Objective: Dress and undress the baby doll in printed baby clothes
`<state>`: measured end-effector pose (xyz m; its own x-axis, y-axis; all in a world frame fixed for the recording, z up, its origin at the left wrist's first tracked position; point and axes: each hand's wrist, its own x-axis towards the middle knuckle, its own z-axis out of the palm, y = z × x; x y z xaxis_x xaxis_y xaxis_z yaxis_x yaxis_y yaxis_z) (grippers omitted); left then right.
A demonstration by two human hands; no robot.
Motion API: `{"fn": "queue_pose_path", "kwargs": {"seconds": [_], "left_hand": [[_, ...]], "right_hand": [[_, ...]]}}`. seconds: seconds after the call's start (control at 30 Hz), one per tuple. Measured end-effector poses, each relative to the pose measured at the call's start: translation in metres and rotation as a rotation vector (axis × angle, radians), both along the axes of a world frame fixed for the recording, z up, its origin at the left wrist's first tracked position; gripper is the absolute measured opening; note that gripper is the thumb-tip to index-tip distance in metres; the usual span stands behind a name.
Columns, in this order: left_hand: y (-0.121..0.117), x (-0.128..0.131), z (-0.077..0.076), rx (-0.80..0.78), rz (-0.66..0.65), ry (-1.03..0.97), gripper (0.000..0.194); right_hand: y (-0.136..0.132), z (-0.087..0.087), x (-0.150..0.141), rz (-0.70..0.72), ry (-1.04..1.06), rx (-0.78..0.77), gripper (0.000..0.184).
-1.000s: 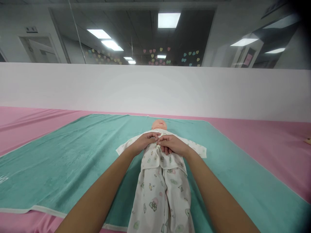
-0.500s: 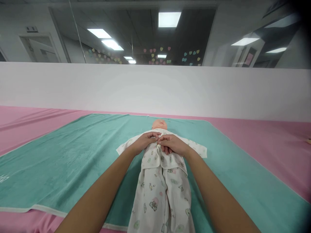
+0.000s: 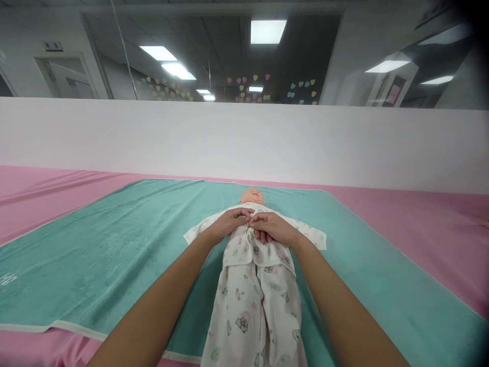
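A baby doll (image 3: 252, 195) lies on its back on a teal towel (image 3: 114, 244), head away from me. It wears a white printed garment (image 3: 252, 295) with short sleeves spread to both sides. My left hand (image 3: 228, 223) and my right hand (image 3: 273, 227) meet over the doll's chest. Both have their fingers curled and pinching the front edges of the garment where the two sides meet. The doll's hands and feet are hidden by the cloth.
The towel lies on a pink sheet (image 3: 420, 219) covering a wide surface. A low white wall (image 3: 244, 142) runs behind it, with a glass pane above showing ceiling lights and heart stickers. A small pale object (image 3: 486, 223) sits at the far right edge.
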<state>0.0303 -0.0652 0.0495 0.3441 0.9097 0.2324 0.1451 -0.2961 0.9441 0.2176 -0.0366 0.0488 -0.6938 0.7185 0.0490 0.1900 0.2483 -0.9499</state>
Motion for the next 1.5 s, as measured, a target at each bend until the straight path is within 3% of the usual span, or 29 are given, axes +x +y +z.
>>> {"fn": "queue_pose_path", "kwargs": {"seconds": [1.5], "left_hand": [[0.0011, 0.0013, -0.0017, -0.007, 0.019, 0.011, 0.021]], "right_hand": [[-0.0027, 0.0037, 0.0002, -0.024, -0.022, -0.009, 0.027]]}}
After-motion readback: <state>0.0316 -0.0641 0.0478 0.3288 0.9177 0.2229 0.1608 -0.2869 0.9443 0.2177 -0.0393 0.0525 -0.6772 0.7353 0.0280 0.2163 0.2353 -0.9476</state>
